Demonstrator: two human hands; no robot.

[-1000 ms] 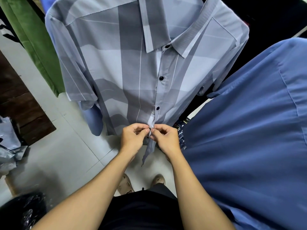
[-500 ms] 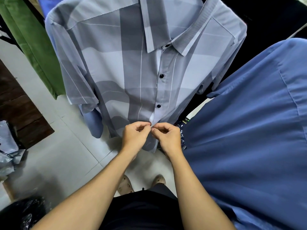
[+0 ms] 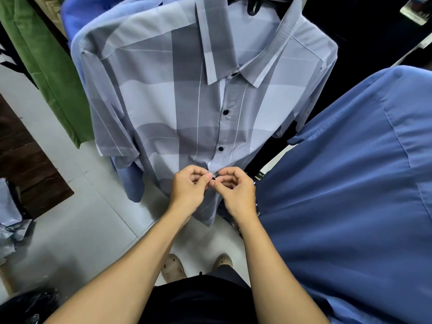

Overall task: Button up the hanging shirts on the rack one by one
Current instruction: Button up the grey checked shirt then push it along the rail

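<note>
A grey plaid short-sleeved shirt (image 3: 163, 94) hangs in front of me on a hanger. Three dark buttons down its placket are fastened, the lowest (image 3: 221, 149) just above my hands. My left hand (image 3: 190, 189) pinches the left edge of the placket low on the shirt. My right hand (image 3: 236, 191) pinches the right edge, and the fingertips of both hands meet there. The button between them is hidden by my fingers.
A blue shirt (image 3: 350, 195) hangs close on the right. A green garment (image 3: 44, 64) hangs at the left, and another blue shirt (image 3: 131, 183) shows behind the grey one. Pale floor tiles (image 3: 77, 220) lie below, with a dark wooden panel (image 3: 25, 160) at left.
Both hands stay pinched together on the placket. The loose shirt tail that dangled below them a second ago now hangs closed and flatter. The view has tilted up slightly.
</note>
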